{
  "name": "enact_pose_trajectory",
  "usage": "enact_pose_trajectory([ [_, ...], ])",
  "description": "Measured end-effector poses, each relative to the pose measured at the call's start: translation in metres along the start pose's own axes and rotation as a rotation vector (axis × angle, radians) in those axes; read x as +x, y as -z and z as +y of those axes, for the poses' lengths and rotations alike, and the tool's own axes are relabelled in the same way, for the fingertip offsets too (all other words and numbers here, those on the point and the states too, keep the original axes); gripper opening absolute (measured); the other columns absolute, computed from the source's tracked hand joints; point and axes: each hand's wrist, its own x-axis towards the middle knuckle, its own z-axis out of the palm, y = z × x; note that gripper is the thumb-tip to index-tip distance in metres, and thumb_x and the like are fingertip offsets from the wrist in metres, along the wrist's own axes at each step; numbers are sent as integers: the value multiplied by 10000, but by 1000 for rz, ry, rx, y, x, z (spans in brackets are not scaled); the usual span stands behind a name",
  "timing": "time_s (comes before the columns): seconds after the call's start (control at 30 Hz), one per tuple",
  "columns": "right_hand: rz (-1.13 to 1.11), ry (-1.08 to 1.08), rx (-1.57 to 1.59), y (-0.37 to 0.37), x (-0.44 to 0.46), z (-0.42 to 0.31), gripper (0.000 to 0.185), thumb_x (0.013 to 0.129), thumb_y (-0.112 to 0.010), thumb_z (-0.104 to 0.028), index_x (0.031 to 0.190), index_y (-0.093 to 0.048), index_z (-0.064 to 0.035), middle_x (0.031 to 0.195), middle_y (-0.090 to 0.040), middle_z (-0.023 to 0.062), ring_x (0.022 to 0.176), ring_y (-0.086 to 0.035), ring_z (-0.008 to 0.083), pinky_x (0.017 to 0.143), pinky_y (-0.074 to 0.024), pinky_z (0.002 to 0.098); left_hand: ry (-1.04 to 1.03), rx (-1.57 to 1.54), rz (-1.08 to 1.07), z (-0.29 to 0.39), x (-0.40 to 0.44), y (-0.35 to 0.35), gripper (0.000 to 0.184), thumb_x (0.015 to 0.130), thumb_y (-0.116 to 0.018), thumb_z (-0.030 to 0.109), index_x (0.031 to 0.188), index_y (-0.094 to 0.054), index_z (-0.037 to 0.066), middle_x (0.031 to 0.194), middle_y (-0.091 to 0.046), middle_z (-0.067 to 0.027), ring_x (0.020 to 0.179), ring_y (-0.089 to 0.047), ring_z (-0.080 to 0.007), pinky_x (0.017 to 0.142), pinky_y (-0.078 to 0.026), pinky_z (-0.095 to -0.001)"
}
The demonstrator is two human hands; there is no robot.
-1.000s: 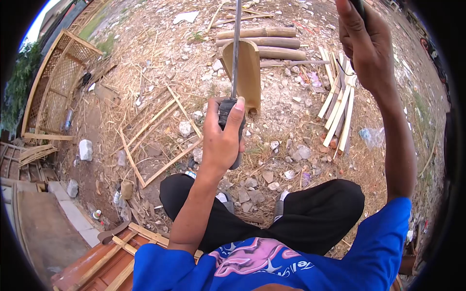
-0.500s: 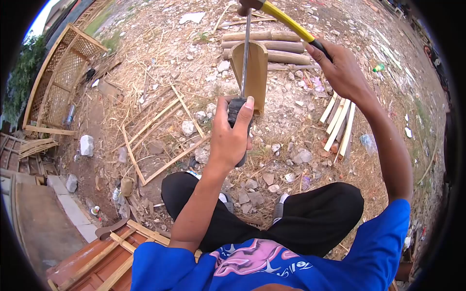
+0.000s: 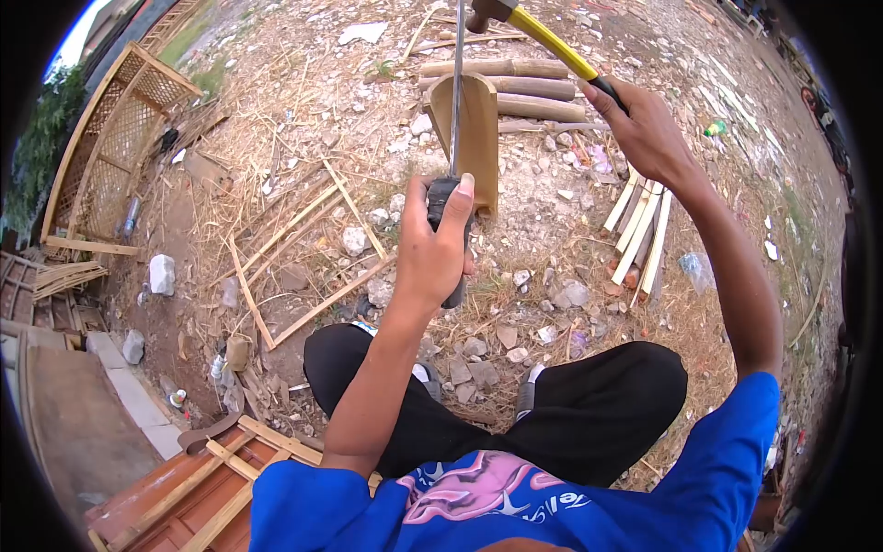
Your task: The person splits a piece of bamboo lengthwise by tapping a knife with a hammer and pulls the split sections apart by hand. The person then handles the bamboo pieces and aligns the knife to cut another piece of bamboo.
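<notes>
Black-handled, long metal blade (image 3: 458, 106) extends from the left hand (image 3: 430, 253), its fingers wrapped round the grip, seemingly to steady it; just beyond stands a hollow tan bamboo piece (image 3: 480, 147), contact unclear. The right hand (image 3: 648, 133) clasps a yellow-and-black-handled hammer (image 3: 552, 42) low, probably for leverage. Brown bamboo poles (image 3: 538, 87) lie toward the ground's (image 3: 543, 244) far edge.
</notes>
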Motion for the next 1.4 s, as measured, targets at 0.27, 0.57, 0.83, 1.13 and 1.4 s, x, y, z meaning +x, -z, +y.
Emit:
enact_pose_trajectory([
  [0.27,138,58,261,33,0,-31,563,1018,-473,-543,1047,-666,-15,641,-507,52,603,-468,140,565,-371,351,-21,-31,-9,-3,1,-9,423,979,-623,403,1086,-471,23,747,-530,-38,433,-486,-84,379,-398,-244],
  [0.57,226,122,245,40,8,-17,523,1018,-474,-543,879,-599,-54,613,-440,-30,537,-387,79,488,-295,291,-3,-26,41,2,6,-1,308,1003,-582,345,1080,-490,61,768,-530,-28,488,-467,-70,402,-406,-223],
  [0.83,-84,8,16,0,7,-14,559,1022,-469,-540,911,-656,-25,606,-483,19,572,-464,138,538,-356,371,-12,-13,19,-1,4,-9,327,998,-595,360,1053,-492,55,743,-522,-26,466,-456,-79,390,-398,-234],
  [1.13,39,43,258,22,-14,-35,544,1022,-476,-528,1015,-667,-19,633,-483,36,603,-458,126,554,-360,354,-17,10,24,-4,6,-11,359,990,-610,372,1102,-501,49,747,-521,-28,456,-465,-85,388,-399,-241],
  [1.4,155,120,454,52,-11,-56,510,1030,-493,-493,800,-603,-52,584,-410,-55,510,-358,47,456,-264,265,-6,11,24,-3,6,-4,406,986,-608,402,1043,-464,27,744,-528,-31,465,-481,-89,393,-412,-267],
])
